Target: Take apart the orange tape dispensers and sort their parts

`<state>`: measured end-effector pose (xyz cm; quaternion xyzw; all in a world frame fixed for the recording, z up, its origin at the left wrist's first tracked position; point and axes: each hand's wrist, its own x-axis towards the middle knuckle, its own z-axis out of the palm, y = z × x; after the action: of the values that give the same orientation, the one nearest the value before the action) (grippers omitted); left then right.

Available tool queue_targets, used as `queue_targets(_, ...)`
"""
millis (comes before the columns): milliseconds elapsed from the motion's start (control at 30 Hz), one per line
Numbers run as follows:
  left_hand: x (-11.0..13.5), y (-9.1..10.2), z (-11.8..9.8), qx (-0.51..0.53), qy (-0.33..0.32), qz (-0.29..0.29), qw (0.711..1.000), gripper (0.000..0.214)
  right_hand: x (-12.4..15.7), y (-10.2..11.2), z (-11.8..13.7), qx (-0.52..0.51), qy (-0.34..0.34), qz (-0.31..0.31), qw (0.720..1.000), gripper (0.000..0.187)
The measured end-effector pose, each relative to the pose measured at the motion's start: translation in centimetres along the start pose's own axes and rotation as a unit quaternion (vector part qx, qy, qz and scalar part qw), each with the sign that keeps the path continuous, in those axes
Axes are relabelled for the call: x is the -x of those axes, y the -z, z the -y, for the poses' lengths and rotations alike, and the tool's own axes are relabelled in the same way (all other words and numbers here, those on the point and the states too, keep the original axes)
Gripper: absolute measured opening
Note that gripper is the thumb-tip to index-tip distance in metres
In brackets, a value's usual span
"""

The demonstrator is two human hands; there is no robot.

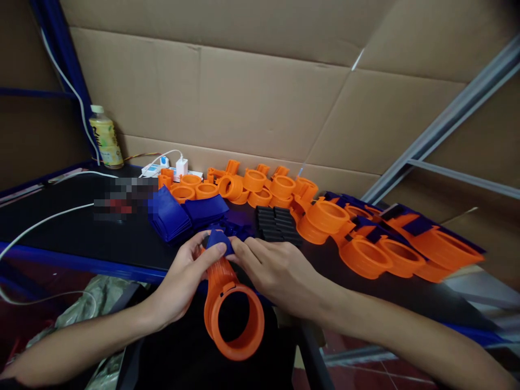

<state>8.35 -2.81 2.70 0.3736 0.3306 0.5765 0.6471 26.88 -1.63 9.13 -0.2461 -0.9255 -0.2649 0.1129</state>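
An orange plastic part with a round ring and a handle hangs ring-down over my lap, just off the table's front edge. My left hand is closed round its upper handle end, thumb on a small blue piece there. From the other side, the fingertips of my right hand pinch the edge of that blue piece. My fingers partly hide where blue and orange meet. Just beyond my hands lie stacked flat blue pieces and a group of black bars.
Several orange ring parts line the back of the black table. More, some with blue pieces, fill the right side. A yellow-labelled bottle, a power strip and white cables stand at the left. Cardboard panels rise behind.
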Motion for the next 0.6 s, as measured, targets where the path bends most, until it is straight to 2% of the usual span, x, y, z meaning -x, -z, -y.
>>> queue_targets(133,0.2,0.0,-0.3,0.002,0.016,0.030,0.999,0.040,0.6,0.0,-0.2,-0.018,0.018,-0.012,1.000,0.012)
queue_targets(267,0.2,0.1,-0.2,0.017,0.024,0.039,0.999,0.041,0.9,0.0,-0.3,-0.033,0.019,0.003,0.999,0.011)
queue_targets(500,-0.1,0.4,0.5,0.039,-0.005,0.055,0.998,0.042,0.7,0.4,0.1,-0.033,0.005,0.012,0.999,0.015)
queue_targets(600,-0.2,0.5,0.8,0.044,-0.002,0.074,0.996,0.039,0.8,0.5,0.1,-0.036,0.008,0.036,0.999,0.016)
